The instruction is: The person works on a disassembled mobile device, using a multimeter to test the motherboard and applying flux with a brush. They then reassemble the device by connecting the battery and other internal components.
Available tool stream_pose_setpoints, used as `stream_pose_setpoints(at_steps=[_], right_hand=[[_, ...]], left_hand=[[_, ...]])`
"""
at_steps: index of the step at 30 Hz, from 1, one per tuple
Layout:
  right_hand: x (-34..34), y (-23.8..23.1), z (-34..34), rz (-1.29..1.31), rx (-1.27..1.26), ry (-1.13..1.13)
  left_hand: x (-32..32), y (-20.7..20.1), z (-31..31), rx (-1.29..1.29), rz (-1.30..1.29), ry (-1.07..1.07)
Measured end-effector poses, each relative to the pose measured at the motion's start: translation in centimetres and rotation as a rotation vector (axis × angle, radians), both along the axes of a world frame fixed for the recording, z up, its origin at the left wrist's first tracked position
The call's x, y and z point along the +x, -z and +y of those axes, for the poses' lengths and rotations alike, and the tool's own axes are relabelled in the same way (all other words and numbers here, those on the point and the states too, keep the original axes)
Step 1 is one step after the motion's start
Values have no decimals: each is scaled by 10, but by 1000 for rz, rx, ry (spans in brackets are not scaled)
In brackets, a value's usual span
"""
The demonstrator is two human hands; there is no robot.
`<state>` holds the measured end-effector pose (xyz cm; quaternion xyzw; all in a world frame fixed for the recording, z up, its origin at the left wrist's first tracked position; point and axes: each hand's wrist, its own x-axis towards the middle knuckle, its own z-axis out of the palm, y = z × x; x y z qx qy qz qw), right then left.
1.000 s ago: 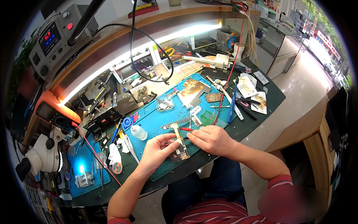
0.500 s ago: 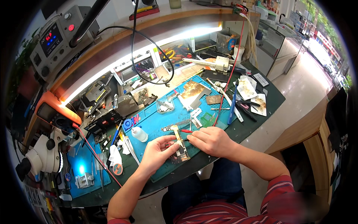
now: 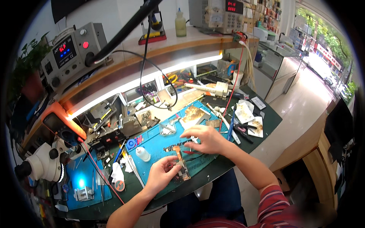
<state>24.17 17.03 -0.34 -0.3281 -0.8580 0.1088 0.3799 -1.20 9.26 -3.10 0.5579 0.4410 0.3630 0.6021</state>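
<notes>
From where I stand, the left hand (image 3: 163, 173) pinches a narrow, copper-coloured circuit board (image 3: 184, 173) between thumb and fingers, just above the near part of a blue mat (image 3: 159, 146). The right hand (image 3: 205, 140) sits beyond and to the right, its fingers bent and its thumb apart from them; I cannot tell whether it holds the small white piece (image 3: 195, 139) showing by its fingertips. A red clip (image 3: 188, 152) lies just below that hand, between it and the board.

The bench is crowded. A white squeeze bottle (image 3: 143, 154) stands near the left hand, with a clear plastic box (image 3: 167, 129) farther back. Past the right hand, a blue pen-shaped tool (image 3: 231, 126) and stained white pads (image 3: 243, 113) crowd the mat's right side. A looped black cable (image 3: 141, 78) hangs across my view of the rear trays, and the right hand covers part of the mat. A white microscope (image 3: 40, 162) and an orange multimeter (image 3: 62, 122) take up the left.
</notes>
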Motion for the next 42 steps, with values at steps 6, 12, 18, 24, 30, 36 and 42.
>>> stream_pose_setpoints(at_steps=[6,12,18,24,30,36,42], right_hand=[[-4,8,15,-60,-118,-130],[-5,10,14,-24,-100,-144],[-3,12,14,-7,-60,-141],[-6,14,14,5,-73,-144],[-5,13,15,23,-60,-168],[-6,12,13,28,-56,-171],[-6,12,13,28,-38,-171]], left_hand=[[-1,-1,0,3,-9,9],[-2,1,2,4,5,8],[-1,-3,2,-19,-17,33],[-4,3,2,-23,-24,38],[-3,5,3,-31,-48,44],[-5,8,4,-28,-37,49],[-6,8,4,-35,-42,55]])
